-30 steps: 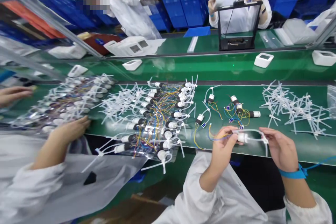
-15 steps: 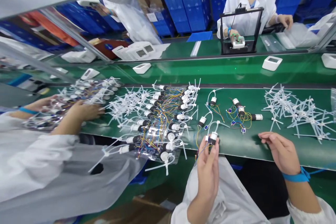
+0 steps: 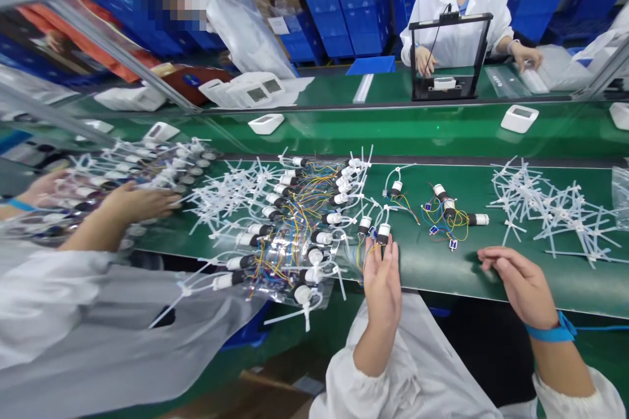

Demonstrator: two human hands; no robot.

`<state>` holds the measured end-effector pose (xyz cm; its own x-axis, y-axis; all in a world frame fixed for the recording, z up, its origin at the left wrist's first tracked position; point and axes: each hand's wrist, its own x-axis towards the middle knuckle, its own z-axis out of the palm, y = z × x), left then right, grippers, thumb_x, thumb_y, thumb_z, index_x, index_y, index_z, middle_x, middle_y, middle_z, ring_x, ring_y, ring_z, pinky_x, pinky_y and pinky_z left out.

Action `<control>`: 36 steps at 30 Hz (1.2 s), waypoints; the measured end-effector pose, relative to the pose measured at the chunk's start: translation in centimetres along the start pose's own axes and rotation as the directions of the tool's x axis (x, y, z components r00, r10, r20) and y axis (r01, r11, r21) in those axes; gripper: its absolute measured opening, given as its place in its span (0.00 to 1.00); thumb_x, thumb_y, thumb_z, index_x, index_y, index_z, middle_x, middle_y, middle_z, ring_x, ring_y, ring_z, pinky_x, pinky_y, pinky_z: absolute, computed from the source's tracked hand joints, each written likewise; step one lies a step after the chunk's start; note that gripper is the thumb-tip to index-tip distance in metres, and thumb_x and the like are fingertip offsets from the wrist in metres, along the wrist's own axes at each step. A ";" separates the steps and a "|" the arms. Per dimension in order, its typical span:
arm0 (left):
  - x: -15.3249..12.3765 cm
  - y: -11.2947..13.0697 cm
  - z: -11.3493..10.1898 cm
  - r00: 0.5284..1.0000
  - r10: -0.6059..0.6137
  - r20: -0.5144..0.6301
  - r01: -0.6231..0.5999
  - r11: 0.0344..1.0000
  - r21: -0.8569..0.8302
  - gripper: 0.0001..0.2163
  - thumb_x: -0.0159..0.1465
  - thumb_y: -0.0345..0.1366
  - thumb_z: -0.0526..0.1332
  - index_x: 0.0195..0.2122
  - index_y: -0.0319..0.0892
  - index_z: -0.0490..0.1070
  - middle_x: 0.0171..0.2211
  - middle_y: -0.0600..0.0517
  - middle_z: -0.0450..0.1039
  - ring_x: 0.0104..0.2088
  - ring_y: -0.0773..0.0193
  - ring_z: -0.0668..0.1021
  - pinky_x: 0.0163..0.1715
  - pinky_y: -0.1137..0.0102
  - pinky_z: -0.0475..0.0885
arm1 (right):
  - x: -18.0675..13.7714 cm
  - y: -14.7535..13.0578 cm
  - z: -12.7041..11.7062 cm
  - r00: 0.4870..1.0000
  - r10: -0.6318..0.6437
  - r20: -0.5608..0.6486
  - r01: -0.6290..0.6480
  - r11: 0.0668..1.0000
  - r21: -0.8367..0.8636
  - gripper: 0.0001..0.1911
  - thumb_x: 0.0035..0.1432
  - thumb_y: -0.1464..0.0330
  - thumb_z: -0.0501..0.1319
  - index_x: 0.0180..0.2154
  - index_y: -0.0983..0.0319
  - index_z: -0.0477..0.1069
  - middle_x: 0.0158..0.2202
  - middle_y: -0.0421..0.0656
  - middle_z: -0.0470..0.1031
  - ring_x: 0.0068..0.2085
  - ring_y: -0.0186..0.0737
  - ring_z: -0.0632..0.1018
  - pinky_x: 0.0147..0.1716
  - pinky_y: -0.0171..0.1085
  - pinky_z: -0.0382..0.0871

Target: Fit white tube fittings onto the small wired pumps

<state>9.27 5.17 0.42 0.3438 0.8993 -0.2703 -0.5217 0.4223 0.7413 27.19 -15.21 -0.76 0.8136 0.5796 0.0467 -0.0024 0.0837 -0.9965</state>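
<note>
My left hand (image 3: 383,285) is at the near side of the green work surface, its fingers stretched out. The fingertips touch the black lower end of a small black-and-white motor (image 3: 384,233) with thin coloured wires and a white tube. A similar motor (image 3: 364,226) lies just left of it. A third motor with a tube (image 3: 396,188) lies farther back. My right hand (image 3: 521,285), loosely bent with nothing visible in it, hovers over the near edge. Beyond it to the left are several motors without tubes (image 3: 448,207), joined to wires and small blue pieces.
A pile of white tube pieces (image 3: 555,206) lies at right, another (image 3: 233,193) at left. Rows of wired motors (image 3: 275,213) cover a clear bag. A co-worker's hand (image 3: 140,201) rests over more motors. White devices (image 3: 519,119) sit on the strip behind; another person stands beyond.
My left hand has moved left and slightly away with the motor, setting it close beside the neighbouring motor, and its fingers have straightened. My right hand has hardly moved.
</note>
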 end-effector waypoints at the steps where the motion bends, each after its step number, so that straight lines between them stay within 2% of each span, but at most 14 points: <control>1: -0.1 0.0 -0.1 1.000 0.006 -0.007 -0.006 1.000 0.002 0.32 0.67 0.35 0.74 0.71 0.48 0.70 0.81 0.41 0.56 0.77 0.43 0.69 0.79 0.52 0.64 | 0.0 -0.1 0.0 0.999 -0.002 0.050 0.004 0.999 -0.032 0.13 0.73 0.54 0.70 0.48 0.55 0.88 0.48 0.49 0.88 0.42 0.46 0.85 0.45 0.44 0.82; 4: -0.7 0.1 -0.5 0.999 0.028 -0.025 -0.028 1.000 0.000 0.29 0.69 0.36 0.74 0.70 0.48 0.71 0.81 0.41 0.57 0.77 0.45 0.69 0.79 0.54 0.64 | 0.3 -0.8 0.3 0.979 0.021 0.201 0.007 0.990 -0.140 0.18 0.73 0.53 0.69 0.57 0.54 0.84 0.50 0.49 0.88 0.47 0.48 0.86 0.50 0.44 0.82; 6: -1.4 0.1 -0.9 0.999 0.036 -0.037 -0.036 0.999 0.010 0.27 0.70 0.38 0.73 0.70 0.49 0.72 0.82 0.43 0.55 0.78 0.47 0.67 0.79 0.54 0.63 | 0.6 -1.3 0.5 0.970 0.045 0.241 0.008 0.976 -0.217 0.19 0.74 0.52 0.68 0.57 0.54 0.84 0.47 0.48 0.87 0.47 0.48 0.86 0.49 0.43 0.82; 9: -2.9 0.4 -1.6 0.999 0.011 -0.052 -0.009 0.999 0.032 0.26 0.72 0.39 0.72 0.69 0.51 0.74 0.82 0.46 0.55 0.80 0.48 0.64 0.79 0.54 0.62 | 0.9 -1.7 0.6 0.967 0.073 0.242 -0.001 0.959 -0.283 0.20 0.74 0.50 0.66 0.55 0.56 0.84 0.43 0.47 0.87 0.45 0.47 0.86 0.48 0.42 0.81; 14: -5.4 1.7 -2.2 0.989 -0.124 -0.086 0.125 0.992 0.003 0.21 0.71 0.35 0.72 0.64 0.47 0.80 0.75 0.44 0.70 0.77 0.49 0.69 0.79 0.56 0.62 | 0.8 -1.0 0.2 0.975 0.096 0.200 -0.040 0.962 -0.269 0.20 0.74 0.50 0.66 0.53 0.58 0.85 0.45 0.49 0.88 0.45 0.48 0.86 0.48 0.43 0.81; 19: -4.6 3.1 -0.6 0.936 -0.327 -0.127 0.310 0.940 -0.140 0.11 0.75 0.26 0.62 0.54 0.37 0.82 0.63 0.38 0.82 0.71 0.50 0.78 0.75 0.57 0.71 | 0.7 -1.0 0.3 0.981 0.091 0.171 -0.046 0.968 -0.249 0.20 0.73 0.51 0.67 0.52 0.58 0.85 0.44 0.49 0.88 0.44 0.48 0.86 0.47 0.44 0.81; 21: -3.7 3.5 0.3 0.914 -0.383 -0.135 0.350 0.912 -0.215 0.14 0.77 0.23 0.57 0.57 0.34 0.80 0.62 0.35 0.83 0.70 0.53 0.79 0.73 0.62 0.73 | 0.7 -1.2 0.5 0.983 0.081 0.163 -0.039 0.968 -0.247 0.20 0.73 0.50 0.67 0.51 0.58 0.86 0.42 0.48 0.87 0.43 0.48 0.86 0.47 0.44 0.81; 23: -3.2 3.9 0.8 0.896 -0.429 -0.113 0.390 0.882 -0.264 0.18 0.78 0.23 0.53 0.64 0.32 0.75 0.63 0.33 0.81 0.70 0.55 0.79 0.72 0.65 0.74 | 0.7 -1.5 0.7 0.985 0.064 0.161 -0.023 0.970 -0.243 0.20 0.73 0.50 0.67 0.51 0.58 0.86 0.41 0.48 0.87 0.43 0.48 0.86 0.46 0.44 0.82; 26: -3.2 3.8 0.6 0.871 -0.490 -0.017 0.472 0.847 -0.245 0.22 0.80 0.26 0.51 0.71 0.34 0.70 0.66 0.36 0.79 0.70 0.57 0.78 0.72 0.64 0.75 | 0.7 -1.6 1.2 0.987 0.007 0.161 0.029 0.974 -0.225 0.19 0.74 0.50 0.66 0.50 0.56 0.86 0.49 0.50 0.86 0.46 0.49 0.86 0.50 0.47 0.83; 28: -3.5 3.2 -0.2 0.875 -0.480 0.063 0.484 0.860 -0.160 0.22 0.79 0.28 0.54 0.71 0.37 0.71 0.68 0.37 0.78 0.71 0.56 0.78 0.72 0.62 0.75 | 0.7 -1.5 1.6 0.987 -0.032 0.155 0.067 0.972 -0.225 0.18 0.74 0.50 0.66 0.49 0.55 0.87 0.57 0.52 0.83 0.50 0.50 0.86 0.54 0.49 0.83; 30: -3.8 2.4 -0.9 0.894 -0.422 0.147 0.428 0.904 -0.008 0.20 0.77 0.33 0.61 0.69 0.39 0.75 0.69 0.38 0.77 0.69 0.53 0.80 0.71 0.61 0.76 | 0.9 -1.4 2.1 0.987 -0.043 0.158 0.082 0.964 -0.251 0.18 0.74 0.51 0.66 0.51 0.54 0.87 0.62 0.53 0.80 0.51 0.49 0.85 0.54 0.48 0.84; 32: -3.8 1.5 -1.3 0.903 -0.350 0.250 0.304 0.931 0.204 0.19 0.75 0.39 0.67 0.66 0.43 0.79 0.67 0.38 0.78 0.62 0.51 0.85 0.63 0.60 0.82 | 1.4 -1.2 2.5 0.985 -0.032 0.171 0.083 0.950 -0.300 0.18 0.74 0.52 0.66 0.55 0.53 0.86 0.65 0.53 0.77 0.47 0.46 0.85 0.48 0.45 0.85; 34: -3.5 0.8 -0.8 0.887 -0.269 0.376 0.097 0.903 0.418 0.17 0.73 0.42 0.70 0.62 0.46 0.82 0.63 0.39 0.81 0.52 0.52 0.88 0.54 0.61 0.85 | 2.1 -1.1 2.9 0.981 -0.017 0.192 0.084 0.934 -0.349 0.19 0.74 0.55 0.66 0.58 0.53 0.85 0.66 0.53 0.77 0.43 0.44 0.84 0.39 0.41 0.84; 36: -2.7 0.3 0.4 0.836 -0.195 0.513 -0.147 0.821 0.551 0.15 0.73 0.42 0.70 0.58 0.48 0.84 0.61 0.40 0.82 0.46 0.55 0.87 0.49 0.62 0.84 | 2.8 -1.1 3.1 0.978 0.004 0.208 0.076 0.924 -0.375 0.19 0.73 0.57 0.66 0.60 0.54 0.85 0.63 0.52 0.81 0.40 0.43 0.84 0.31 0.38 0.81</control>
<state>8.56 2.82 1.61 0.7897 0.6110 -0.0551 -0.0485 0.1518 0.9872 27.70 -11.15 0.69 0.6746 0.7361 0.0558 0.2771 -0.1824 -0.9434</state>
